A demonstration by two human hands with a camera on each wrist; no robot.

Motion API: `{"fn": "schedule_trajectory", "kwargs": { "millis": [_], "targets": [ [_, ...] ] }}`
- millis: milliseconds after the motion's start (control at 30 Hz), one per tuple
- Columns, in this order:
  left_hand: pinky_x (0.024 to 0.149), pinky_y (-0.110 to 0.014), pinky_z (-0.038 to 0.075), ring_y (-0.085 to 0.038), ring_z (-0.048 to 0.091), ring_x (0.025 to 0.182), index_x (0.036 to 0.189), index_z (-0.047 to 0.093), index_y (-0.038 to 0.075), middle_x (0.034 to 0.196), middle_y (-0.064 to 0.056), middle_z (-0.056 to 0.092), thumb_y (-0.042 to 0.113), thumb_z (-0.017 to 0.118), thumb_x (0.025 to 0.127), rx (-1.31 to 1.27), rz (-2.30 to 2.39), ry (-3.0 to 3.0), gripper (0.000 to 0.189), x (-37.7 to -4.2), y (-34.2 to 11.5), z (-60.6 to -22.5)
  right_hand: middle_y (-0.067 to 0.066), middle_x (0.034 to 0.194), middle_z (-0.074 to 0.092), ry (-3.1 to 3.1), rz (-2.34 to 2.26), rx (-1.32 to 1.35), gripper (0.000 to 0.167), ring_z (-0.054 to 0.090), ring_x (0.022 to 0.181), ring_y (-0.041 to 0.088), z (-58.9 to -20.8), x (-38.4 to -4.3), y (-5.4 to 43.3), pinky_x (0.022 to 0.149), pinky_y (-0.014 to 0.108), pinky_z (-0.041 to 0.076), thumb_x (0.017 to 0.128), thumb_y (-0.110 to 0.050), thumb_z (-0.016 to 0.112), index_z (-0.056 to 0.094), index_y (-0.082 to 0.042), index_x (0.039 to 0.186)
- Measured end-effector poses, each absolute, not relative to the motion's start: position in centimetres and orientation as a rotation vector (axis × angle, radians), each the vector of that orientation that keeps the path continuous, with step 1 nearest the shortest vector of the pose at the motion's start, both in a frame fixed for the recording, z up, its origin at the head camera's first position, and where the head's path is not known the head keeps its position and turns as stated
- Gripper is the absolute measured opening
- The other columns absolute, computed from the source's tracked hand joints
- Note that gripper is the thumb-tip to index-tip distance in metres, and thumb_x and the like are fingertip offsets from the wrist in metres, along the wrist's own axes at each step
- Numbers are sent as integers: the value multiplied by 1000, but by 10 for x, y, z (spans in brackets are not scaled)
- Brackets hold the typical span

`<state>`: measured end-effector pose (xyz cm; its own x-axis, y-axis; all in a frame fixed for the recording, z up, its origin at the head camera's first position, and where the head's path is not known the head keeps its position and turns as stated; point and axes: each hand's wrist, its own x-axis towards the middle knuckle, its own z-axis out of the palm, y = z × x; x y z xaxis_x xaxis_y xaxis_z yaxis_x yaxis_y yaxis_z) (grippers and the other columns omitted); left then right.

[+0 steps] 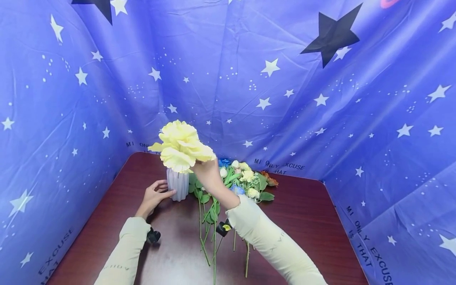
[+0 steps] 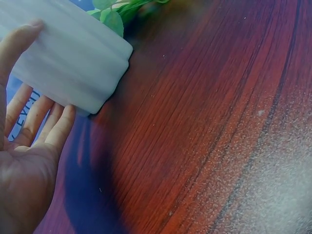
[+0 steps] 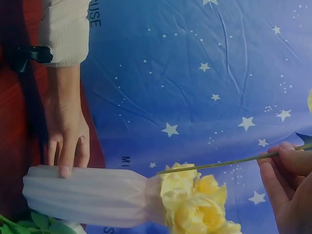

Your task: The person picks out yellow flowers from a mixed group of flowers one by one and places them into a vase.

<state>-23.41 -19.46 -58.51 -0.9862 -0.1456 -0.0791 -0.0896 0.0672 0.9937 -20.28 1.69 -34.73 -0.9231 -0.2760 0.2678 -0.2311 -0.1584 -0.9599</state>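
A pale fluted vase [image 1: 177, 188] stands upright near the table's back left. My left hand [image 1: 154, 196] steadies it low down; in the left wrist view the thumb and fingertips lie on different sides of the vase [image 2: 78, 58]. Yellow flowers [image 3: 200, 210] fill the vase's mouth in the right wrist view. Above the vase, my right hand [image 3: 292, 183] pinches a thin green stem [image 3: 224, 163] between thumb and fingers. The stem's lower end overlaps the vase's mouth. In the head view large yellow blooms [image 1: 181, 146] hide the mouth and part of my right hand [image 1: 208, 176].
Right of the vase lies a heap of flowers [image 1: 246, 175], blue, white, yellow and orange, its long green stems [image 1: 215, 245] pointing toward the table's front. Blue star-printed cloth [image 1: 221, 79] walls in the back and sides of the dark red table [image 1: 299, 221].
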Motion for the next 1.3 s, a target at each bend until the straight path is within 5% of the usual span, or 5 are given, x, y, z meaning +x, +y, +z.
{"fn": "schedule_trajectory", "kwargs": {
  "millis": [333, 500, 700, 1033, 1300],
  "targets": [
    [82, -14, 54, -2, 62, 98, 134, 55, -1, 112, -2, 67, 7, 85, 82, 237, -2141, -2204, 61, -235, -193, -586, 19, 119, 73, 2646, -1917, -644, 34, 68, 115, 32, -351, -212, 6, 97, 36, 57, 90, 4, 70, 68, 2, 123],
    [82, -14, 54, -1, 63, 97, 132, 55, -3, 109, -1, 67, 6, 85, 81, 209, -2133, -2192, 60, -232, -192, -583, 19, 107, 76, 2699, -1951, -673, 28, 70, 91, 22, -351, -215, 6, 81, 23, 56, 89, 3, 70, 72, 1, 118],
    [82, -14, 53, -2, 62, 98, 133, 56, -2, 114, -5, 67, 8, 86, 81, 216, -2112, -2211, 61, -231, -192, -583, 21, 89, 75, 2725, -1962, -652, 27, 49, 66, 8, -349, -216, 6, 66, 18, 43, 89, 5, 68, 73, 2, 115],
    [83, -14, 54, -1, 62, 98, 133, 55, -2, 113, -6, 67, 7, 86, 81, 233, -2125, -2203, 61, -231, -193, -583, -3, 60, 39, 2747, -2005, -651, 22, 31, 55, 9, -349, -218, 7, 57, 19, 32, 87, 12, 61, 72, 4, 105],
    [82, -14, 54, -2, 62, 99, 134, 55, -1, 117, -10, 67, 9, 86, 81, 235, -2114, -2221, 62, -231, -193, -582, 18, 69, 60, 2743, -2067, -664, 28, 37, 58, 8, -354, -222, 7, 60, 18, 36, 86, 12, 62, 73, 4, 111]
  ]
}}
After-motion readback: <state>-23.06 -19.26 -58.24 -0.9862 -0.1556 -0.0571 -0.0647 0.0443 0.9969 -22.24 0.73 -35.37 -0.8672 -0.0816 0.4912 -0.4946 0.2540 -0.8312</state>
